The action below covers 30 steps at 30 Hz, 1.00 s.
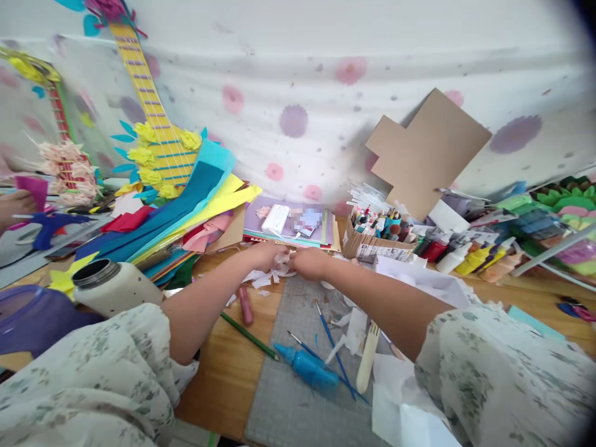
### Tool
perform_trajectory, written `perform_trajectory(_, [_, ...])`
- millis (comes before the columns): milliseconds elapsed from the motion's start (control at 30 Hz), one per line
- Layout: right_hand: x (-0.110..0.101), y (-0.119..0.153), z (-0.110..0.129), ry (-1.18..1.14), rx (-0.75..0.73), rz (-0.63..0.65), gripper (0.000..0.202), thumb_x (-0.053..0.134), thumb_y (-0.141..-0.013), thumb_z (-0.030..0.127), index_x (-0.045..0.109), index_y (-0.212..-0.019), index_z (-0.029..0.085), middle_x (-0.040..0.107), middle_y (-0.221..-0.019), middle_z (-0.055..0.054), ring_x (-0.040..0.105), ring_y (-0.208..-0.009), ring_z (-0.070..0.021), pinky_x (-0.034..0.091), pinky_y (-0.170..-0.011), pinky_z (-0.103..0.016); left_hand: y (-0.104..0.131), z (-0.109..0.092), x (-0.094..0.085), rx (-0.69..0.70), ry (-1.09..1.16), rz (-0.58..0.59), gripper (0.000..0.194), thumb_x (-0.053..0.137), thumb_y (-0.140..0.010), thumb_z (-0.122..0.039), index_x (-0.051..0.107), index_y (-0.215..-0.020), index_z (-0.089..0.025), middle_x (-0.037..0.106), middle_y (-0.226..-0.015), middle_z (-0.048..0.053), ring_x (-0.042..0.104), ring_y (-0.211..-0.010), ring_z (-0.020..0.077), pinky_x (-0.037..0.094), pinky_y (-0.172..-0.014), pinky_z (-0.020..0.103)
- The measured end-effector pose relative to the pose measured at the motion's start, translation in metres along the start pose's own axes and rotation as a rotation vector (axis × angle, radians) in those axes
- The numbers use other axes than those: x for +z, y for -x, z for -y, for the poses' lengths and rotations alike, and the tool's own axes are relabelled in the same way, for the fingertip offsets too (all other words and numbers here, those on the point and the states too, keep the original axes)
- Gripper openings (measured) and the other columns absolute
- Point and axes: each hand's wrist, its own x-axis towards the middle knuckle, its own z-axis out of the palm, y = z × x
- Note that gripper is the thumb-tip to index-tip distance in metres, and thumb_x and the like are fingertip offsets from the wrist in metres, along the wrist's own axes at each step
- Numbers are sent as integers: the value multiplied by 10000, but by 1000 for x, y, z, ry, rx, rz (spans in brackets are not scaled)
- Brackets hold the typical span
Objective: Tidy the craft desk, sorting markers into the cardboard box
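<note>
Both arms reach forward, and my hands meet over the far edge of the grey cutting mat (288, 397). The fingers of my left hand (267, 255) are closed on a small crumpled scrap of white paper (281, 267). My right hand (309, 262) pinches at the same scrap from the other side; its fingertips are partly hidden. Torn white bits (257, 277) lie just under my left hand. Closer to me on the mat are a blue paint bottle (310, 367), thin blue paintbrushes (331, 338) and a pale wooden fork (369, 357).
A white open-mouthed bottle (123, 288) lies near my left arm, beside coloured paper sheets (186, 180). Behind my hands are a stack of papers (251, 225) and a box of markers (379, 249). Paint bottles (472, 257) line the right. Another person's hand (16, 208) holds pink paper at left.
</note>
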Motion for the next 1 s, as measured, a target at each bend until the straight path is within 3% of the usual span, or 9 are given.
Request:
perform_trajectory(133, [-10, 35, 7, -66, -8, 31, 248, 499, -847, 178, 632, -1055, 202, 698, -945, -70, 629, -801, -197, 382, -597, -255, 24, -17, 17, 100, 41, -83, 231, 634, -845, -310, 626, -1000, -139, 632, -1037, 69, 581, -1014, 220, 461, -912, 451])
perform_trajectory(233, [-19, 67, 10, -254, -25, -9, 225, 505, -819, 144, 640, -989, 205, 690, -883, -44, 599, -745, -163, 341, -588, -240, 40, -30, 20, 130, 138, -171, 165, 603, -859, -292, 625, -910, -136, 637, -883, 35, 602, -888, 184, 486, -833, 392])
perform_trajectory(367, [-30, 109, 3, -509, -62, -114, 181, 535, -817, 127, 664, -937, 170, 679, -902, -41, 575, -781, -141, 360, -664, -232, 52, -40, 12, 64, 281, -319, 199, 511, -865, -318, 593, -902, -141, 621, -766, 12, 590, -668, 145, 494, -625, 291])
perform_trajectory(500, [-37, 147, -6, -639, -1, -163, 130, 588, -806, 175, 684, -892, 156, 668, -833, -32, 571, -741, -137, 372, -670, -236, 55, -46, -6, -34, 334, -464, 360, 374, -876, -403, 551, -1042, -137, 649, -927, 87, 619, -710, 184, 508, -598, 305])
perform_trajectory(633, [-40, 181, -6, -806, 110, -266, 142, 556, -830, 233, 665, -873, 154, 652, -802, -24, 559, -726, -134, 386, -665, -234, 65, -62, -14, 3, 237, -328, 390, 645, -684, -411, 635, -1012, -199, 646, -1092, 85, 604, -1006, 276, 493, -855, 405])
perform_trajectory(700, [-41, 194, -4, -889, 164, -306, 160, 533, -845, 263, 648, -874, 155, 640, -772, -18, 541, -694, -128, 386, -645, -233, 69, -75, -7, 55, 163, -202, 516, 769, -536, -316, 660, -1039, -276, 598, -1246, 53, 497, -1194, 326, 386, -1004, 486])
perform_trajectory(767, [-40, 204, -3, -947, 240, -320, 193, 506, -863, 291, 637, -898, 153, 628, -732, -10, 504, -611, -112, 376, -603, -234, 69, -87, 7, 71, 91, -124, 549, 781, -515, -226, 666, -1046, -308, 529, -1350, 54, 384, -1292, 359, 264, -1062, 570])
perform_trajectory(900, [-38, 221, -4, -851, 373, -349, 190, 488, -866, 263, 647, -855, 160, 616, -668, -3, 471, -561, -103, 344, -581, -234, 58, -95, 35, 92, 15, -97, 238, 660, -634, -123, 686, -844, -233, 599, -1179, 85, 438, -1208, 332, 227, -1048, 587])
perform_trajectory(1000, [-36, 233, -9, -765, 438, -379, 198, 484, -856, 240, 651, -788, 159, 603, -644, -6, 502, -611, -117, 346, -610, -239, 49, -92, 38, 157, 49, -121, 117, 576, -680, -101, 639, -673, -200, 640, -977, 56, 503, -1093, 299, 268, -1021, 554])
